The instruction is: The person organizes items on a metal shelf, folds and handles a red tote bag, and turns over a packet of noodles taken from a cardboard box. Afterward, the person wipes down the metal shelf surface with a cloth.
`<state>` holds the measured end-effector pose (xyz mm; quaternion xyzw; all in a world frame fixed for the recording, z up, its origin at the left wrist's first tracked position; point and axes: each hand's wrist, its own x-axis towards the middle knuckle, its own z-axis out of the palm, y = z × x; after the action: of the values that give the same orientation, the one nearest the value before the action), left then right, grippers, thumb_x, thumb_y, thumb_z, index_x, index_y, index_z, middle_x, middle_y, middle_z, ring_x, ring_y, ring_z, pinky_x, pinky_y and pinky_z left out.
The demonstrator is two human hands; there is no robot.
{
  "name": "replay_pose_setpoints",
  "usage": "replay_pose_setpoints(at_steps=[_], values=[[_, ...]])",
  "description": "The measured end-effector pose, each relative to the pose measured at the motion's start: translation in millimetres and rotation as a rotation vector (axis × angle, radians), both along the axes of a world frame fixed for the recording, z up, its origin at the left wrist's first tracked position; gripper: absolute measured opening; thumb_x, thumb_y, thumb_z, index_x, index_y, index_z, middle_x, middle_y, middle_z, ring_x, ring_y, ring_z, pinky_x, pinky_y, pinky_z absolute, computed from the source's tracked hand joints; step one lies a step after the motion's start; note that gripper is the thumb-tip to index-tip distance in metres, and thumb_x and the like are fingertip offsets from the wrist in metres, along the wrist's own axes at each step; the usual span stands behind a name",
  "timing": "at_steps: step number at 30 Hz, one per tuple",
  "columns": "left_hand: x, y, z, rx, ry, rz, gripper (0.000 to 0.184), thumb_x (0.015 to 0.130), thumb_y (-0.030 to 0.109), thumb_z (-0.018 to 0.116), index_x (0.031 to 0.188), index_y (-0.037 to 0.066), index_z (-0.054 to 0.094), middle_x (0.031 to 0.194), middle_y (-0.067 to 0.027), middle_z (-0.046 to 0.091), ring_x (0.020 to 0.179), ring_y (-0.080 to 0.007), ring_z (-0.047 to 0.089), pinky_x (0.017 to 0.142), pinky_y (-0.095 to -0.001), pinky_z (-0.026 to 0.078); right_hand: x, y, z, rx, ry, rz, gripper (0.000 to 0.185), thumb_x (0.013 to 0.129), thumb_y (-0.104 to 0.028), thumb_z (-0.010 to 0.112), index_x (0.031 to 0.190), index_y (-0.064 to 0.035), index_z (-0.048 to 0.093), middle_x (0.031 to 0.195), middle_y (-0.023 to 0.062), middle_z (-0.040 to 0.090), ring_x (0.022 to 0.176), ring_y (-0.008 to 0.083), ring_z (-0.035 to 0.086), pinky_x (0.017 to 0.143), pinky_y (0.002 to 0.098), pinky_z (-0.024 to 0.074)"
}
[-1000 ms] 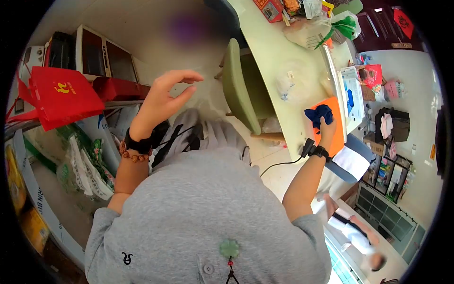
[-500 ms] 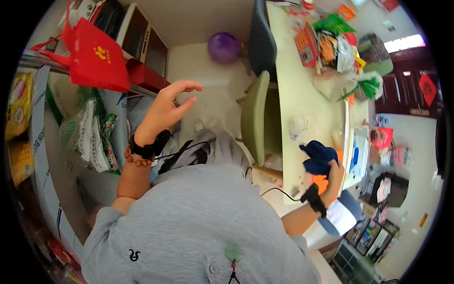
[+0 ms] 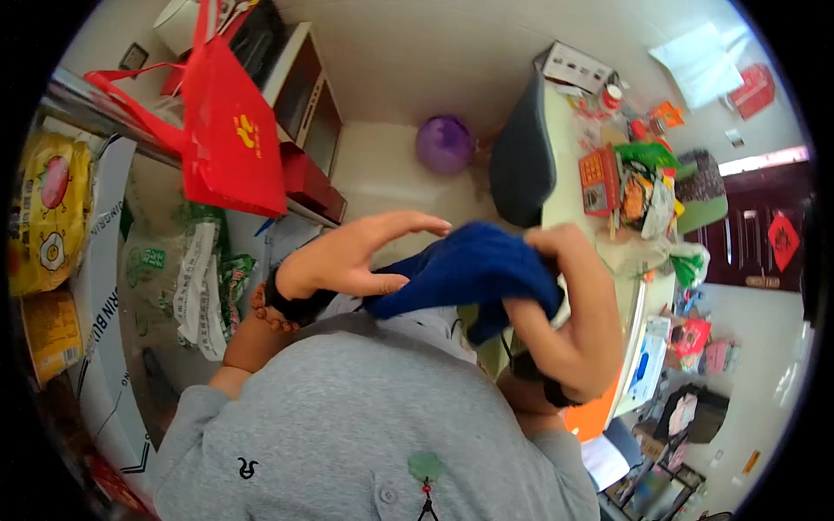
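Right hand (image 3: 592, 308) holds cloth (image 3: 478, 267); red bag (image 3: 228, 143) apart.

Pale wall (image 3: 391, 61), pale floor (image 3: 378, 165), dark panelled door (image 3: 749, 221)

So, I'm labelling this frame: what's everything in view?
cloth: 1, blue, picture centre
carrier bag: 1, red, upper left
packets: 2, yellow, far left
cabinet: 1, white and dark, upper left
ball: 1, purple, top centre
table: 1, pale, right side
dark chair: 1, grey, table's left side
packages: several, mixed, on table
door: 1, dark red, far right
background clutter: too small to count, mixed, right edge
shirt: 1, grey, bottom centre
pendant: 1, green, shirt front
left hand: 1, bare, near cloth
right hand: 1, bare, holding cloth
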<state>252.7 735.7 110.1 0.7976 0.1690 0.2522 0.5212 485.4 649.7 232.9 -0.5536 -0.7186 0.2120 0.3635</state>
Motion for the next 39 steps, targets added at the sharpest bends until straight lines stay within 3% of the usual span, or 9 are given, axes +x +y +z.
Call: replay_pose_setpoints(at_steps=[4,10,11,15,18,24,30,36,39], values=[[-25.0,6.4,-0.8,-0.235,-0.017,0.094,0.061,0.09,0.03,0.062,0.134,-0.005,0.039,0.11,-0.0144,0.06,0.096,-0.0177,0.057,0.087,-0.031,0.045,-29.8,77.4,-21.8,-0.051,0.217,-0.026,0.027,0.073,-0.002,0.059,0.1,0.0015,0.056,0.088,0.0169,0.056,0.08,0.0308,0.057,0.074,0.0334,0.0454],[-48.7,30.9,-3.0,-0.082,0.116,0.585,0.036,0.095,0.015,0.052,0.126,-0.003,0.044,0.097,-0.0158,0.06,0.085,-0.0205,0.058,0.077,-0.0335,0.047,-68.4,187.9,-41.3,0.143,0.116,0.14,0.03,0.08,0.004,0.055,0.109,-0.0023,0.059,0.1,0.0154,0.058,0.089,0.0305,0.059,0.077,0.0325,0.0465],[-49.1,37.0,-10.9,-0.05,0.098,0.692,0.031,0.095,0.016,0.051,0.119,-0.002,0.046,0.092,-0.0256,0.056,0.08,-0.043,0.055,0.072,-0.042,0.046,-72.7,205.5,-42.9,0.115,0.106,0.167,0.031,0.08,0.005,0.055,0.11,-0.0031,0.059,0.101,0.0151,0.058,0.09,0.0303,0.059,0.077,0.0325,0.0467],[-45.6,66.9,-4.2,0.116,0.11,0.946,0.033,0.094,0.013,0.051,0.122,-0.003,0.043,0.094,-0.0281,0.056,0.085,-0.0471,0.055,0.07,-0.0466,0.045,-89.1,289.3,-56.1,0.191,0.024,0.315,0.034,0.081,0.004,0.053,0.112,-0.0074,0.061,0.105,0.0147,0.059,0.097,0.0308,0.057,0.086,0.0369,0.0426],[-42.9,102.8,0.5,0.202,0.113,1.041,0.035,0.089,0.012,0.061,0.118,-0.005,0.049,0.093,-0.0229,0.06,0.083,-0.0381,0.061,0.072,-0.0397,0.048,-113.0,350.2,-56.8,0.351,-0.107,0.339,0.033,0.08,0.002,0.056,0.11,-0.0096,0.064,0.101,0.0162,0.062,0.107,0.0321,0.051,0.091,0.0401,0.0386],[-23.8,171.5,41.6,0.482,-0.028,1.577,0.029,0.08,0.008,0.072,0.101,-0.003,0.055,0.076,-0.0152,0.059,0.064,-0.0297,0.058,0.056,-0.0367,0.044,-158.4,445.9,-26.7,0.171,0.169,0.573,0.021,0.085,0.0,0.058,0.105,-0.003,0.062,0.098,0.0126,0.062,0.092,0.0244,0.059,0.082,0.0344,0.047],[-29.6,198.6,71.0,0.644,0.036,1.807,0.03,0.08,0.004,0.069,0.106,-0.004,0.056,0.08,-0.0141,0.061,0.065,-0.0288,0.058,0.059,-0.0364,0.046,-242.3,475.3,-25.7,-0.097,1.076,0.937,0.026,0.097,-0.011,0.053,0.118,0.0002,0.044,0.115,0.011,0.057,0.105,0.0176,0.055,0.091,0.0317,0.0449],[-45.0,220.6,84.6,0.623,0.025,2.011,0.047,0.086,-0.001,0.059,0.128,-0.009,0.04,0.114,-0.0207,0.057,0.103,-0.0308,0.058,0.088,-0.0352,0.045,-333.4,450.4,23.2,-0.402,1.341,1.288,0.03,0.101,-0.02,0.043,0.128,-0.0071,0.038,0.121,0.0081,0.05,0.105,0.0159,0.052,0.092,0.0311,0.0445],[-63.9,228.0,73.1,0.714,-0.108,2.172,0.059,0.088,-0.005,0.053,0.139,-0.009,0.025,0.131,-0.0211,0.047,0.12,-0.0255,0.05,0.1,-0.0339,0.039,-382.6,424.1,41.1,-0.214,1.417,1.414,0.031,0.099,-0.013,0.044,0.128,-0.0061,0.037,0.126,0.0097,0.048,0.112,0.0181,0.05,0.099,0.0336,0.0401]])
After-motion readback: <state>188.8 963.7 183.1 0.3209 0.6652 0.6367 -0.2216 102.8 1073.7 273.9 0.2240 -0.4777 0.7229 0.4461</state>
